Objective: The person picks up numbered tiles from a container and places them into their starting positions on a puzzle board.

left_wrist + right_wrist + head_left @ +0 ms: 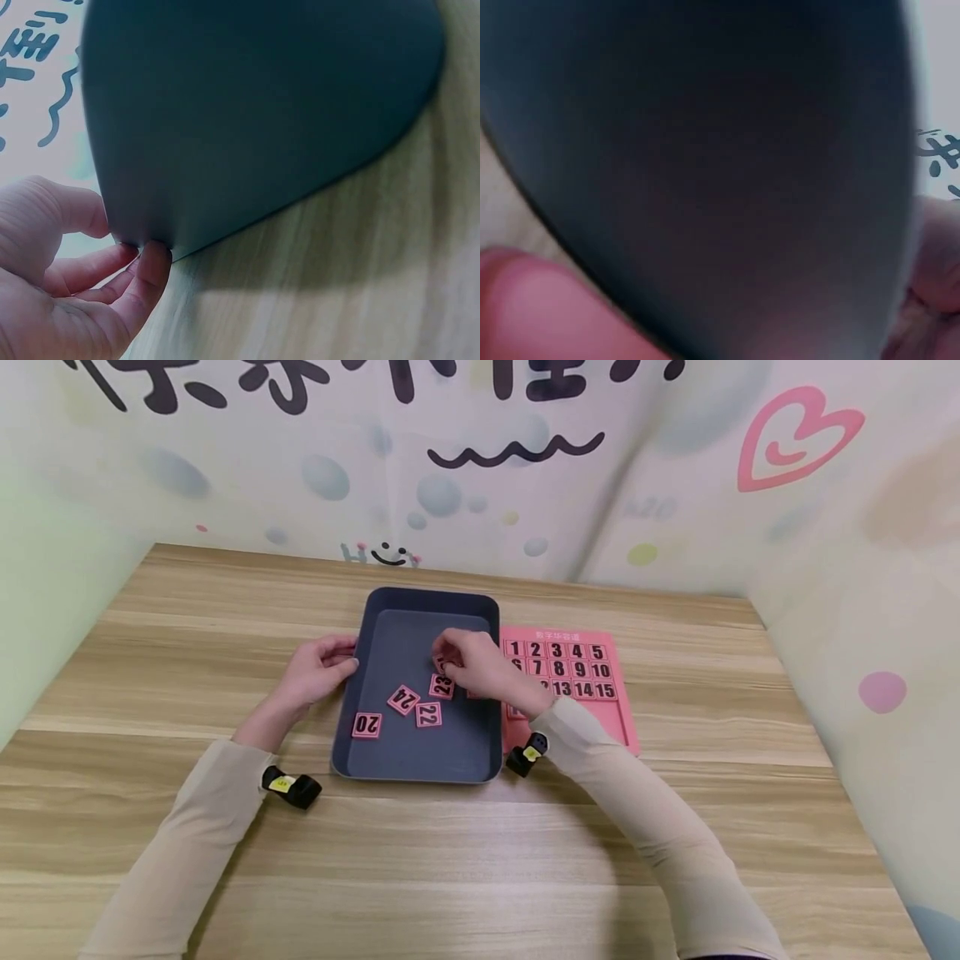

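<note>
My left hand (318,672) holds the left side of the dark blue tray (420,764). In the left wrist view, the thumb and curled fingertips of that hand meet the tray's outer wall (262,112). Over the tray's right half, my right hand (480,664) pinches a pink number tile (439,663), largely covered by the fingers. Just below it lies tile 23 (442,686). Tiles 24 (403,699), 22 (428,715) and 20 (367,725) lie apart further left. The tray wall (705,150) fills most of the right wrist view.
Right beside the tray lies a pink number board (626,727), with tiles 1 to 15 in rows, partly hidden by the right forearm. A printed wall sheet (300,518) stands behind the wooden table (450,868).
</note>
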The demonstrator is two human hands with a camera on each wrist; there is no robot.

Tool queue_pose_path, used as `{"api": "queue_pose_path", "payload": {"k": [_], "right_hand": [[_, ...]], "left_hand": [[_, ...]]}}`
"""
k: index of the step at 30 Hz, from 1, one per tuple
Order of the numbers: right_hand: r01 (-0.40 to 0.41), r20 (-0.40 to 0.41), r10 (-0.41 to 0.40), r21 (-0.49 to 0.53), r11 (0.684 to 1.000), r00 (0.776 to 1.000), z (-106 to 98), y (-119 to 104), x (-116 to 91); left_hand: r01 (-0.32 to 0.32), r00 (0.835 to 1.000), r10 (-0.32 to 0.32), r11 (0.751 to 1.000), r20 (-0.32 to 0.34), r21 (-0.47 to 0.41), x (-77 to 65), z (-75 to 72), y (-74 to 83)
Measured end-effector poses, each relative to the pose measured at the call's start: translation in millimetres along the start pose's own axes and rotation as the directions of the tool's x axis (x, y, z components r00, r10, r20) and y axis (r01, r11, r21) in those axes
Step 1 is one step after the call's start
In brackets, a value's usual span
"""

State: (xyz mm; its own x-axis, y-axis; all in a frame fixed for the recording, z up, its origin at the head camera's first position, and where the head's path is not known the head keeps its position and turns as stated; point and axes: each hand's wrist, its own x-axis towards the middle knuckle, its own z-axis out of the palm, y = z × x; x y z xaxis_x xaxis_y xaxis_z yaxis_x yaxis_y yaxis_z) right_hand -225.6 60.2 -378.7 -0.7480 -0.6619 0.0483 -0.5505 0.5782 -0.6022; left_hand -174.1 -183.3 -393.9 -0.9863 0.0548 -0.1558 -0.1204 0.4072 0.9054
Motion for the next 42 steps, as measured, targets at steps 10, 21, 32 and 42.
{"api": "queue_pose_path", "payload": {"k": [10,21,32,42], "right_hand": [[-0.197,-0.035,0.195,-0.102,0.975,0.980,3,1,10],[-0.210,0.015,0.215,-0.150,0.966,0.977,3,4,14],[-0.068,-0.007,0.068,-0.094,0.993,0.998,-34,2,-20],[-0.071,-0.085,0.064,-0.079,0.994,0.994,-63,51,-99]], "left_hand": [[0.019,1.000,-0.019,1.000,-0.001,0.008,-1.2,-0.7,2.0],[0.014,1.000,-0.014,1.000,-0.001,0.004,-0.2,-0.1,4.9],[0.008,1.000,-0.008,1.000,-0.006,-0.003,-0.7,1.8,2.5],[0.021,1.000,-0.021,1.000,-0.002,0.014,0.0,1.2,2.1]]}}
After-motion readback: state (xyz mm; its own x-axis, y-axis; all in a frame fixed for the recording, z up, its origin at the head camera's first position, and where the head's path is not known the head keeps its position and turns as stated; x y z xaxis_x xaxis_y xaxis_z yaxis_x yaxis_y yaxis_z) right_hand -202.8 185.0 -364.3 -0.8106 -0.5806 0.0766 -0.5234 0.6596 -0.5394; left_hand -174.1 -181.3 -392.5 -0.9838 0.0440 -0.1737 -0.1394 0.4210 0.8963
